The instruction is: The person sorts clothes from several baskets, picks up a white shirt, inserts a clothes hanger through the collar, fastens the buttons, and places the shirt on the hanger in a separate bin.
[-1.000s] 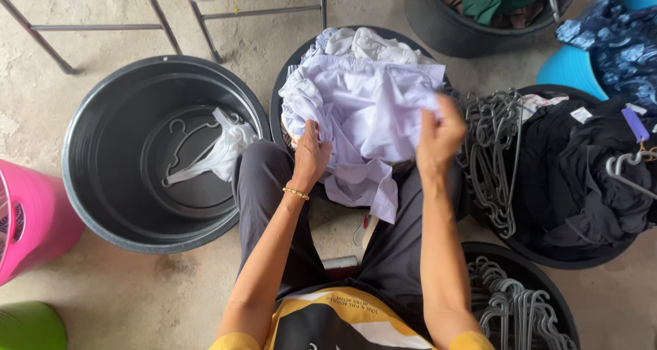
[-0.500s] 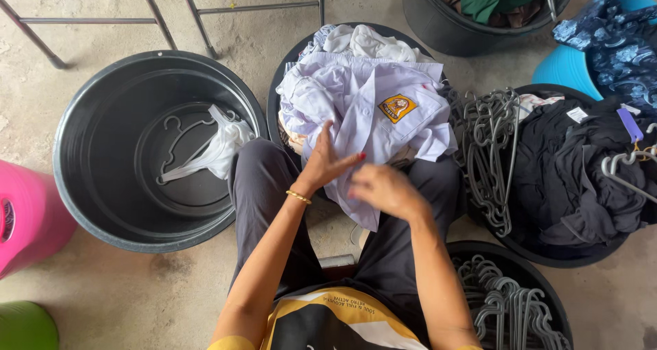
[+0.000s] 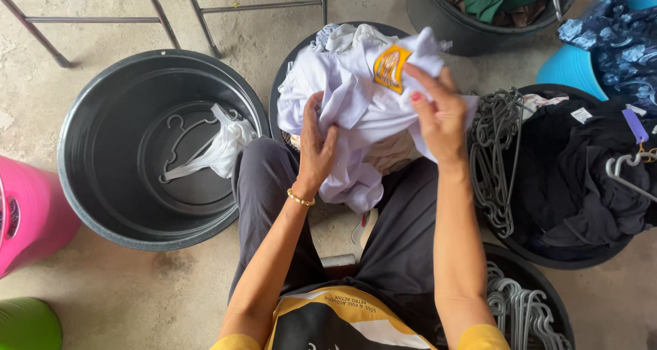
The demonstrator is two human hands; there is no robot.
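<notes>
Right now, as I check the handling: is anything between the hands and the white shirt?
No. Both the left hand and the right hand already have a grip on the white shirt, fingers pressed into the cloth above the basin.

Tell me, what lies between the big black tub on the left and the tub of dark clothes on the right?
In the head view, the white shirt, held by the left hand and right hand, over a black basin, beside grey hangers.

bare concrete floor (image 3: 171, 288), metal rack legs (image 3: 157, 8), probably daylight
</notes>
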